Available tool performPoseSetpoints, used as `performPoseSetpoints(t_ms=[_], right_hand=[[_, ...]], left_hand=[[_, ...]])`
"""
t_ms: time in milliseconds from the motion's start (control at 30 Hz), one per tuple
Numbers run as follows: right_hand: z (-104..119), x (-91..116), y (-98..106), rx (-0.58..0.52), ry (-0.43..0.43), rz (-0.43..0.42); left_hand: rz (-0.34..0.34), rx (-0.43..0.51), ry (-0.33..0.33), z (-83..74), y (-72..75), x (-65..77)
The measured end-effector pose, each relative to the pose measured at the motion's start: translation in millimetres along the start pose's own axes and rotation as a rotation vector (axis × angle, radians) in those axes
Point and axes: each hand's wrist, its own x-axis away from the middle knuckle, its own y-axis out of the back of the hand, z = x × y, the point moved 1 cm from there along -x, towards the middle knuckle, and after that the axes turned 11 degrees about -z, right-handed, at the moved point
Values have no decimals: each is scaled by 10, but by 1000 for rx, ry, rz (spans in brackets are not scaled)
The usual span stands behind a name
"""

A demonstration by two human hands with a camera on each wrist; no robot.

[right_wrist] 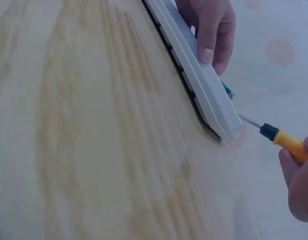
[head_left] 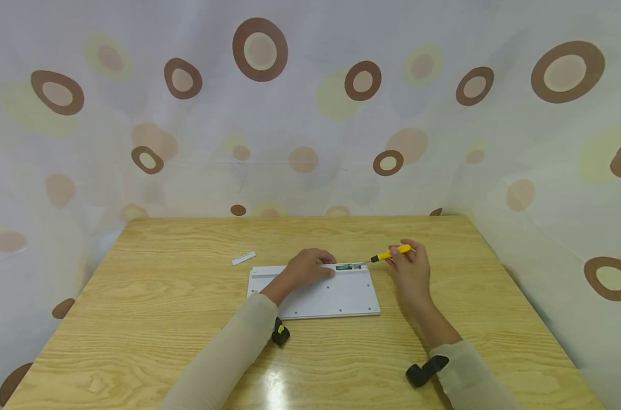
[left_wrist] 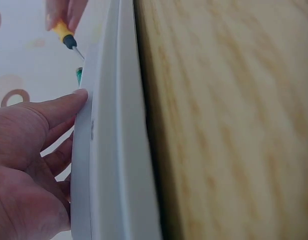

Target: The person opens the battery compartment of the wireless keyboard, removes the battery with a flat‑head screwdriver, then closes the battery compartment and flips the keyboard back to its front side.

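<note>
A white keyboard [head_left: 310, 297] lies with its screwed underside up on the table. Along its far edge an open battery compartment shows a green battery [head_left: 344, 267], one end of which sticks up past the edge in the right wrist view. My left hand [head_left: 307, 267] grips that far edge just left of the compartment, thumb on the underside and fingers behind the edge. In my right hand [head_left: 411, 273] is a screwdriver [head_left: 390, 253] with a yellow handle and black collar, pinched between thumb and fingers. Its metal tip reaches into the compartment's right end.
A small white battery cover [head_left: 243, 258] lies on the wooden table [head_left: 177, 296] beyond the keyboard's far left corner. A patterned curtain [head_left: 310, 125] rises behind the table and along its sides. Black wrist cameras sit at both sleeves.
</note>
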Motion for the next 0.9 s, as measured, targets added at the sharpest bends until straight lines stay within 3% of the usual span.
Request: performPoseSetpoints(t_ms=[300,433,533,667,900], right_hand=[[187,-32,233,368,215,181],[203,-82,367,530,246,266],[196,-113,435,614,249,310],[181,-139,473,707,320,341],[126,-140,506,786,367,426]], left_hand=[[12,4,4,-23,-1,21],[17,1,2,-23,-2,27],[14,1,-4,-16,0,20],[5,12,-9,-1,10,5],[12,7,-10,14,13,-5]])
